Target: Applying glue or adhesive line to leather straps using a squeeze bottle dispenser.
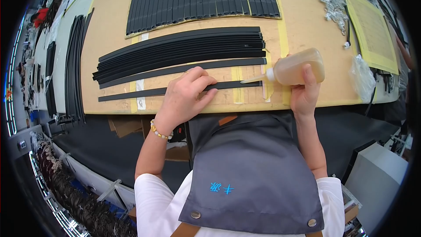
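A narrow black strip (138, 95) lies across the worktable near its front edge. My left hand (189, 95) rests on the middle of it, fingertips touching the strip. In my right hand (306, 95) is a translucent squeeze bottle (297, 67) with a pale amber liquid, tipped sideways. Its thin nozzle points left, and the tip is at the strip's right part; whether liquid is coming out is too small to tell. Just beyond lies a second single black strip (144, 77), parallel to the first. Behind it is a stack of similar black strips (184, 46).
A board of black strips laid side by side (200, 0) is at the back. More long strips (75, 65) lie at the left. Clear plastic wrap (361, 75) and a yellow-edged panel (371, 29) are on the right. Yellow tape (283, 39) crosses the worktable (309, 33).
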{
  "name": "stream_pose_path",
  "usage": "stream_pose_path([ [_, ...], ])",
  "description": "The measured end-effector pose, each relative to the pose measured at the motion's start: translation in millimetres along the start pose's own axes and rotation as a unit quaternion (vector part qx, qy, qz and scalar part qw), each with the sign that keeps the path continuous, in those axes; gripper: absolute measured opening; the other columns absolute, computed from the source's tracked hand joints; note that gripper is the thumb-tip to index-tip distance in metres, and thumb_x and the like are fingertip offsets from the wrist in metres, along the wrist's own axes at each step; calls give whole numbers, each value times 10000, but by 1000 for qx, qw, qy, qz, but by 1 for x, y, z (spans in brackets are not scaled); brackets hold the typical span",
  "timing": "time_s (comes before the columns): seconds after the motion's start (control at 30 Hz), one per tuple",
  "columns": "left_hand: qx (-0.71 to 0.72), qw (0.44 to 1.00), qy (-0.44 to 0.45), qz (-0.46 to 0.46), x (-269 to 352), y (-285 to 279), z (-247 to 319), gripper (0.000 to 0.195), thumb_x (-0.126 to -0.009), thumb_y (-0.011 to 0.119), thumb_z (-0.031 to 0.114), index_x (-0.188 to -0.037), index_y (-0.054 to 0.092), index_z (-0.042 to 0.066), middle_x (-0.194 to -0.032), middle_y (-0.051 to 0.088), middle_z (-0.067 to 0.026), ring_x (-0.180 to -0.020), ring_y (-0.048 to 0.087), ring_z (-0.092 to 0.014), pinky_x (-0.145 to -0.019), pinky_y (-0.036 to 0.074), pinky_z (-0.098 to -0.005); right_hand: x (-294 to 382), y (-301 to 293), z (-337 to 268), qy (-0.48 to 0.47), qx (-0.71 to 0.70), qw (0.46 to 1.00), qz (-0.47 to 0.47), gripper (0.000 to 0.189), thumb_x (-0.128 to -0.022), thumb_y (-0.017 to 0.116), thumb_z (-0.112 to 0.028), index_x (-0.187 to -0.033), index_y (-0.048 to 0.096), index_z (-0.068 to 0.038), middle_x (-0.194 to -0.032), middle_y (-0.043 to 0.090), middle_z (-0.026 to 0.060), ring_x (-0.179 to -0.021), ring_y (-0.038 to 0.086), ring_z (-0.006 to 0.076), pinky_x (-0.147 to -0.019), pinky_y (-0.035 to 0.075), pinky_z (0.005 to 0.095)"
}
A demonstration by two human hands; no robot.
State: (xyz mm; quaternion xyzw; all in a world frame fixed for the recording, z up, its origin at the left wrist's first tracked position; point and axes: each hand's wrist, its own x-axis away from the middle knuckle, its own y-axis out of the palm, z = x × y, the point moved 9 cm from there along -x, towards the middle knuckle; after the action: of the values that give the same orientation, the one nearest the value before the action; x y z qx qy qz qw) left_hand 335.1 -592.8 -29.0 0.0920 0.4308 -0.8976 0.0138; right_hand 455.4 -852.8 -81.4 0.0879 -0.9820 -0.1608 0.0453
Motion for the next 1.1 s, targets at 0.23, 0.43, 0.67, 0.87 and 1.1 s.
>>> stream_pose_path([
  [0.23, -11, 1000, 19, 10, 1, 1, -1, 163, -810, 768, 108, -945, 688, 62, -900, 616, -52, -792, 648, -232, -660, 539, -349, -1, 0, 1, 1, -4, 1000, -6, 533, -993, 624, -360, -1363, 489, 0, -1245, 631, 189, -1167, 647, 319, -1016, 519, 438],
  [0.43, -13, 1000, 2, 4, -4, 4, 4, 180, -801, 790, 107, -953, 714, 49, -914, 652, -72, -771, 660, -241, -667, 548, -331, 0, -6, 5, 21, -8, 1000, -16, 557, -994, 604, -400, -1361, 493, 4, -1235, 638, 199, -1147, 660, 344, -1014, 522, 449],
  [0.67, -18, 999, 25, 17, -14, 20, 20, 188, -799, 796, 127, -957, 719, 60, -905, 646, -63, -739, 652, -234, -642, 537, -335, 0, -2, 2, 26, -52, 998, 3, 519, -1002, 600, -383, -1345, 516, -4, -1236, 645, 165, -1144, 663, 316, -1012, 520, 433],
  [0.87, -14, 1000, 15, 15, -16, 22, 19, 182, -799, 797, 130, -954, 725, 66, -901, 646, -59, -735, 653, -233, -642, 538, -338, 1, 1, -1, 17, -42, 999, 26, 438, -948, 719, -336, -1239, 585, -37, -1086, 651, 47, -986, 645, 126, -804, 538, 283],
  [1.1, -4, 999, 29, 26, -18, 21, 21, 199, -775, 801, 82, -949, 714, 38, -898, 663, -71, -769, 669, -236, -679, 544, -317, 7, -9, 5, 57, -89, 994, 10, 577, -987, 612, -437, -1350, 499, -3, -1204, 648, 168, -1109, 660, 296, -984, 539, 422],
])
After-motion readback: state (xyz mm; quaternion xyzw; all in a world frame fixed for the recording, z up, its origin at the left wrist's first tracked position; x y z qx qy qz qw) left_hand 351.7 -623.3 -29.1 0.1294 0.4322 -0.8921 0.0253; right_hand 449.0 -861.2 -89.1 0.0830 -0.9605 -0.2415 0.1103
